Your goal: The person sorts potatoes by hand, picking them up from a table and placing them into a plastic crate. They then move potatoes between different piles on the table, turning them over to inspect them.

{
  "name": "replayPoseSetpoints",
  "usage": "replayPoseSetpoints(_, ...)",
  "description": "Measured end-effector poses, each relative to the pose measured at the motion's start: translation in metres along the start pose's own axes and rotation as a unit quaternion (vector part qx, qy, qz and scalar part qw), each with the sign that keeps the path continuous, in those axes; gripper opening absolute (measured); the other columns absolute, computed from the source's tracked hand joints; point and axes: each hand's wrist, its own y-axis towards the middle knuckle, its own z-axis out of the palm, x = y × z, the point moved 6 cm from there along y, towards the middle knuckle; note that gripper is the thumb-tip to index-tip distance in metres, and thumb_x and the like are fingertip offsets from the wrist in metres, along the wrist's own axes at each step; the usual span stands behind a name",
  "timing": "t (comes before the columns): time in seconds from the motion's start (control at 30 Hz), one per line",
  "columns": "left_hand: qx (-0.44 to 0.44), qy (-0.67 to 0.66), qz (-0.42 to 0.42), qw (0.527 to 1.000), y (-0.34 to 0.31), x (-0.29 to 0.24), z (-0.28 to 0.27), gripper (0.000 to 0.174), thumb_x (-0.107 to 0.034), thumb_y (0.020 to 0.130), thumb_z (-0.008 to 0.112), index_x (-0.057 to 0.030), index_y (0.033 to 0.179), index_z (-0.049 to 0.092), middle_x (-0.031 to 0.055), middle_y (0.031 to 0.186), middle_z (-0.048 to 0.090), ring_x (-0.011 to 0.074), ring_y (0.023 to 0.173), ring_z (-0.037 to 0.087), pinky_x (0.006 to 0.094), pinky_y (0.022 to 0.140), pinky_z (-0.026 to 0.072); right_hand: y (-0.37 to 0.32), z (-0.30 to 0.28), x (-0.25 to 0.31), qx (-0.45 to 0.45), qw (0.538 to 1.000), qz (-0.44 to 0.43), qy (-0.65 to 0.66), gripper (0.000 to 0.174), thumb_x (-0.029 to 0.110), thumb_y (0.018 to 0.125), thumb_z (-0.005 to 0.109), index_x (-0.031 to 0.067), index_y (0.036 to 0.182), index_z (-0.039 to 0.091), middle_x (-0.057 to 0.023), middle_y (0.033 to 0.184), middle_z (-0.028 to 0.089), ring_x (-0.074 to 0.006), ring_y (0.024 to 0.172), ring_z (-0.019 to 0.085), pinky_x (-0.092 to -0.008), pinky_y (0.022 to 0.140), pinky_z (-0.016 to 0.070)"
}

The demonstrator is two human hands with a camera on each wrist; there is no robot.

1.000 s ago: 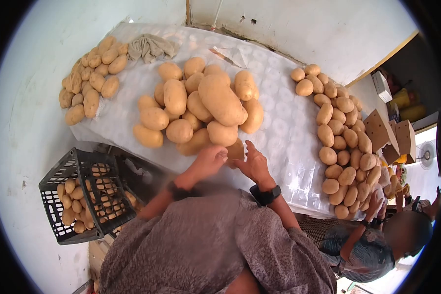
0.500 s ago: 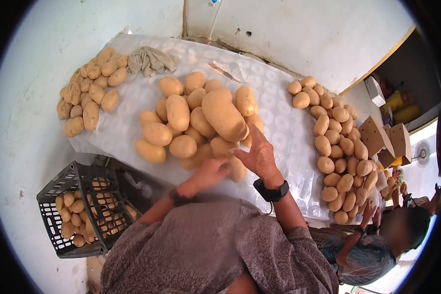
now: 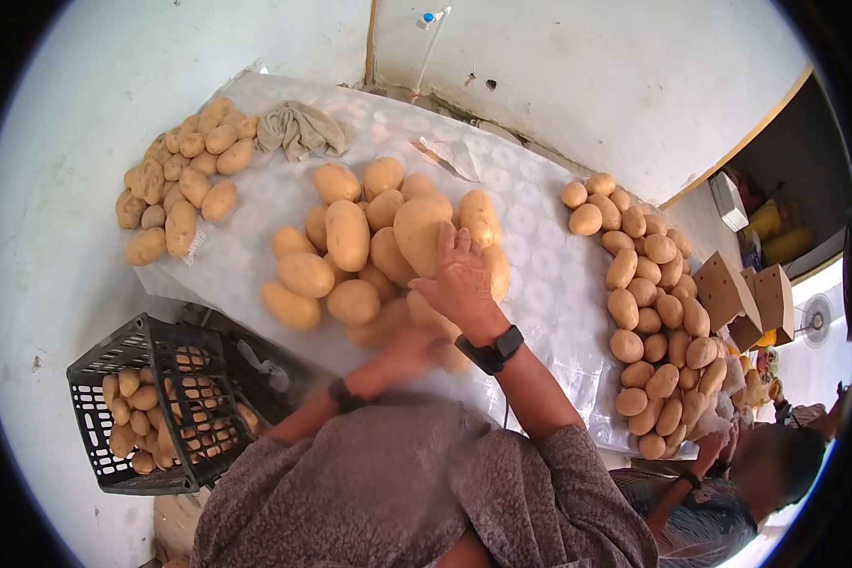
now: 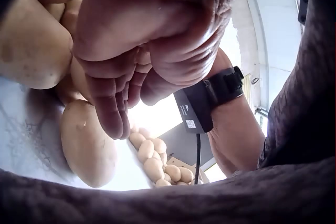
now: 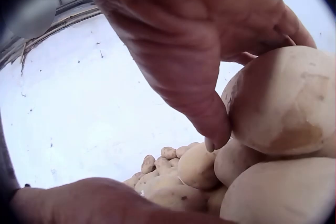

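The right hand (image 3: 463,282) grips a large long potato (image 3: 418,232) on top of the central pile. In the right wrist view the right hand (image 5: 184,40) has its thumb against the near side of the large potato (image 5: 289,98), with fingers over its far side. The left hand (image 3: 409,352), blurred, is low beside the pile's near edge. In the left wrist view no object shows in the left hand (image 4: 152,29); its fingers hang loosely together beside a single potato (image 4: 88,145) on the plastic-covered table.
Potatoes (image 3: 199,185) and a grey cloth (image 3: 303,131) lie at the far left. A long row of potatoes (image 3: 667,322) lines the right side. A black crate (image 3: 151,407) of potatoes stands lower left. Another person (image 3: 701,521) is at the lower right, near cardboard boxes (image 3: 729,293).
The right hand has moved up and left from the pile's near edge onto the large potato. The left hand has shifted slightly lower in the head view.
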Motion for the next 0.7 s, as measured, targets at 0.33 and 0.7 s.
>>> replayPoseSetpoints(0.33,0.011,-0.008,0.007,1.000,0.000,0.000,0.007,0.021,-0.008,0.091,0.055,0.0031,0.109,0.059,0.0094,0.083,0.066,0.0166,0.072,0.067,0.0308,0.067,0.0549,0.020,0.008,-0.004,0.051,0.995,0.077,0.031,0.101,0.035,0.061,0.084,-0.0067,0.137,0.032,-0.0276,0.112,0.054,-0.0423,0.105,0.056,-0.0469,0.088,0.0463)
replayPoseSetpoints(0.7,0.054,-0.094,-0.066,0.992,0.006,0.003,0.007,0.026,-0.009,0.094,0.055,0.0054,0.116,0.054,0.0091,0.091,0.066,0.0143,0.079,0.067,0.0273,0.070,0.0561,0.016,-0.003,-0.034,0.063,0.967,0.134,0.207,0.093,0.032,0.062,0.080,-0.0065,0.135,0.039,-0.0254,0.119,0.059,-0.0318,0.110,0.061,-0.0416,0.094,0.0484)
